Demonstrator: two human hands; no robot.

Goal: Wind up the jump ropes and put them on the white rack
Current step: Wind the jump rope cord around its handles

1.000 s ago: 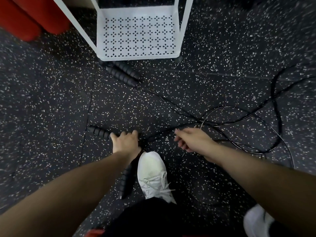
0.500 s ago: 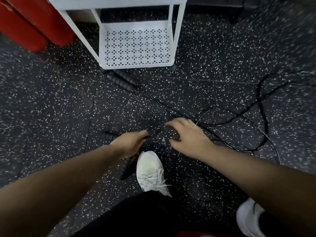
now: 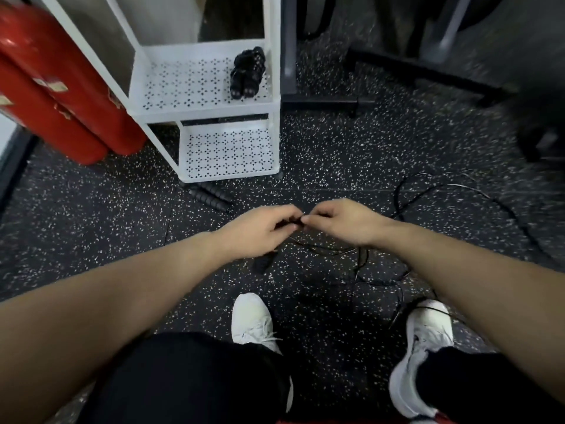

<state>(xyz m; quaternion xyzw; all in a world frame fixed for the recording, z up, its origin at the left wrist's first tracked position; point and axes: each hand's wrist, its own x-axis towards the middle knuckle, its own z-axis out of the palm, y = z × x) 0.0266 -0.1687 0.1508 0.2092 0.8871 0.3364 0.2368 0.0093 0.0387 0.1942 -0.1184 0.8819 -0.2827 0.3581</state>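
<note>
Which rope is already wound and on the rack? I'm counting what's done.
The black bundle on the rack's upper shelf; the others lie loose on the floor or in the hands.

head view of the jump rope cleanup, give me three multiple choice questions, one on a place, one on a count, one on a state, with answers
1. Where does the wound black jump rope bundle lie?
A. on the white perforated metal rack's upper shelf
B. on the lower shelf
C. on the red cylinder

2. How many ribbed black jump rope handles lie on the speckled black rubber floor just in front of the rack?
A. none
B. two
C. five

3. What are the hands doing?
A. both hang open at the sides
B. left hand and right hand meet, fingers curled on a dark jump rope
C. both press flat on the floor

Answers
1 A: the bundle sits at the right side of the upper shelf.
2 B: a pair lies side by side below the lower shelf.
3 B: the fingertips pinch together, thin cord trailing below.
</note>
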